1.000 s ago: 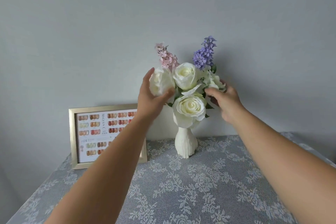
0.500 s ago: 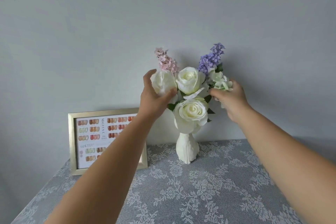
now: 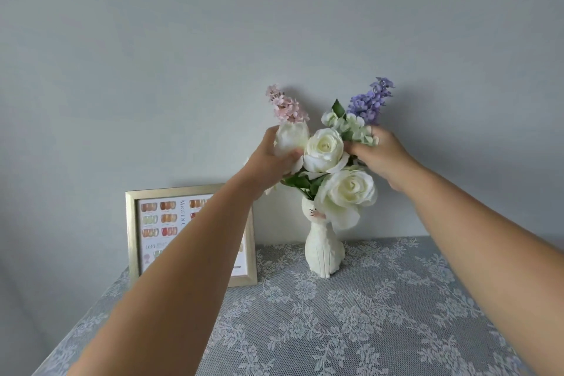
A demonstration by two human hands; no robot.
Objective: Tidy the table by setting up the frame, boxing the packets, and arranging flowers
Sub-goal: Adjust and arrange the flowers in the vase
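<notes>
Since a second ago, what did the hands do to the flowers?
The right hand slid up from the side of the bunch and now pinches the pale green sprig under the purple flowers. The camera tipped up, so everything sits lower in view. The left hand stays cupped around the left white rose. The vase and frame did not move.

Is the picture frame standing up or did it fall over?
Standing up. The gold frame is upright on the lace tablecloth by the wall, its front facing us; the left arm hides part of it.
</notes>
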